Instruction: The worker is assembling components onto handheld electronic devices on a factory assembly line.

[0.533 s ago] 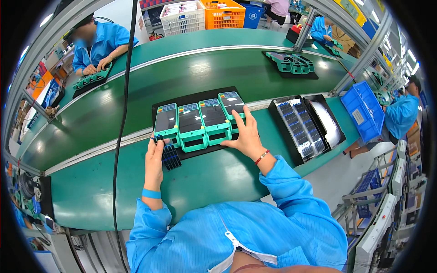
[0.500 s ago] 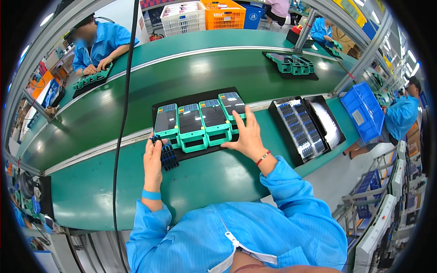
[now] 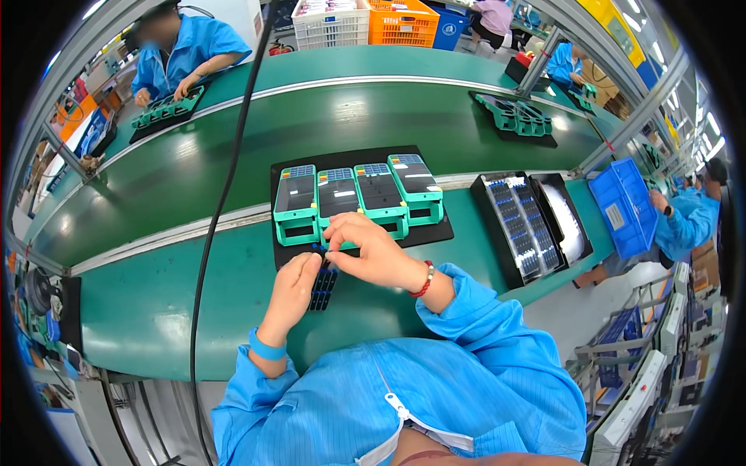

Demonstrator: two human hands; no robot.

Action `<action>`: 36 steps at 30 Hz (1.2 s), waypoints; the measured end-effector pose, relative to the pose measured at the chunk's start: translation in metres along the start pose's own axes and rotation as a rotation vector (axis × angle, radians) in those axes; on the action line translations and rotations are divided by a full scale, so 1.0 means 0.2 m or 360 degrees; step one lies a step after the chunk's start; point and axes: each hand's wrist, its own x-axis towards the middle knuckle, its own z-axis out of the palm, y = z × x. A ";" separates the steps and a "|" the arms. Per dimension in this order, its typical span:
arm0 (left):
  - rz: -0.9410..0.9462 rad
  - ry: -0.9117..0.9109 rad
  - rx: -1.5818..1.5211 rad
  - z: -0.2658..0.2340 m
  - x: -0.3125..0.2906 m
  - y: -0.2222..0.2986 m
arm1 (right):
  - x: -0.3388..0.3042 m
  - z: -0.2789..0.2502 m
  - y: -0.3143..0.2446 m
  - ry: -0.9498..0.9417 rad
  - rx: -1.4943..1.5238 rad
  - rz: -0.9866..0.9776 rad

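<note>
My left hand (image 3: 289,295) is closed on a small black sheet of parts with blue marks (image 3: 324,289), which hangs beside its fingers. At the sheet's upper end my right hand (image 3: 371,252) pinches with thumb and forefinger, close to the left fingertips. What lies between the right fingertips is too small to name. Just beyond the hands, several green handheld terminals with dark screens and keypads (image 3: 379,194) lie in a row on a black mat (image 3: 435,231). My right hand partly covers the lower ends of the middle ones.
On the right of the green bench (image 3: 155,303) stands a black box (image 3: 522,225) of black-and-blue part sheets, with a blue bin (image 3: 624,208) beyond. A black cable (image 3: 225,194) hangs at left. Across the conveyor (image 3: 342,116), another mat (image 3: 513,116) bears green terminals; a co-worker (image 3: 183,58) handles more.
My right hand has left the right-hand terminal and come over to the left hand, where it pinches at the sheet. My left hand has shifted right with the sheet, away from the mat's edge.
</note>
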 end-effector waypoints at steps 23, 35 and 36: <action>0.0664 0.0249 0.1579 -0.18 0.13 -0.11 | 0.24 0.22 0.24 0.0491 -0.1096 -0.0181; 0.0448 0.0230 0.1177 -0.23 0.10 -0.09 | 0.47 0.12 0.40 -0.0375 -0.0563 0.0718; 0.0346 0.0248 0.0804 -0.23 0.09 -0.09 | 0.48 0.10 0.39 -0.0409 -0.0516 0.0748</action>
